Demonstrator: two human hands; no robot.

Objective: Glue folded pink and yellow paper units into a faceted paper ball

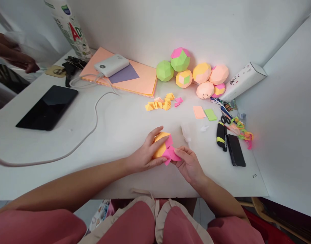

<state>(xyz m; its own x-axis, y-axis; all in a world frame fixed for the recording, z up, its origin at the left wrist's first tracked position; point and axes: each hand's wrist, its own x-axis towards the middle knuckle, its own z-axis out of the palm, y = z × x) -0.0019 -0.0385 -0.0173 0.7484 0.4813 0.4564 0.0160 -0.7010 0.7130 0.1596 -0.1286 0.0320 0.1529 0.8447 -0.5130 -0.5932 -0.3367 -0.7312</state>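
Observation:
Near the front middle of the white table, my left hand (145, 152) wraps round a partly formed paper ball (159, 145), orange on its left and pink on its right. My right hand (189, 164) pinches a pink paper piece (175, 154) at the ball's right side, thumb on top. The pink piece touches the ball; how they join is hidden by the fingers. Beyond the hands lie folded orange pieces (158, 104) and small pink folded pieces (178, 101). A white glue bottle (186, 134) lies just behind my right hand.
Finished paper balls (180, 59) stand by the back wall. Scissors (225, 119), a cutter (221, 134) and a black phone (236, 150) are at right. At left are a tablet (48, 107), a cable (95, 118) and a power bank (112, 65). Another person's hand (25, 61) shows far left.

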